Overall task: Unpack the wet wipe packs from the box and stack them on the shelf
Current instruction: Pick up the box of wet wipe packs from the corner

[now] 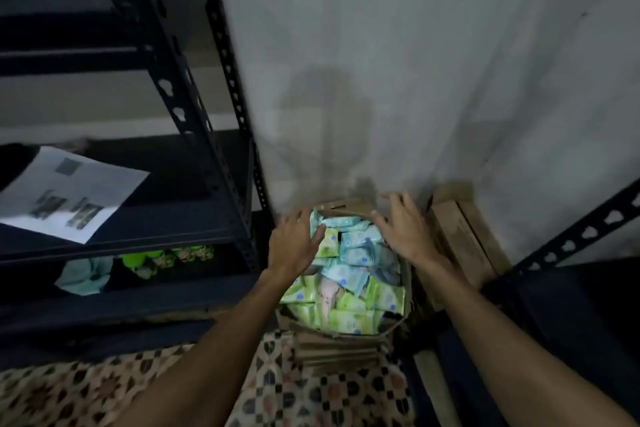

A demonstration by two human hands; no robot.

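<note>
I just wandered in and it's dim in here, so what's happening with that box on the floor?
A person is reaching both hands into an open cardboard box full of green and blue wet wipe packs. The left hand rests on the packs at the far left; the right hand hovers open at the far right. Neither has lifted a pack. The dark shelf stands left.

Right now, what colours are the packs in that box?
Mostly light blue and green wet wipe packs, a few pinkish; the head view shows them.
</note>
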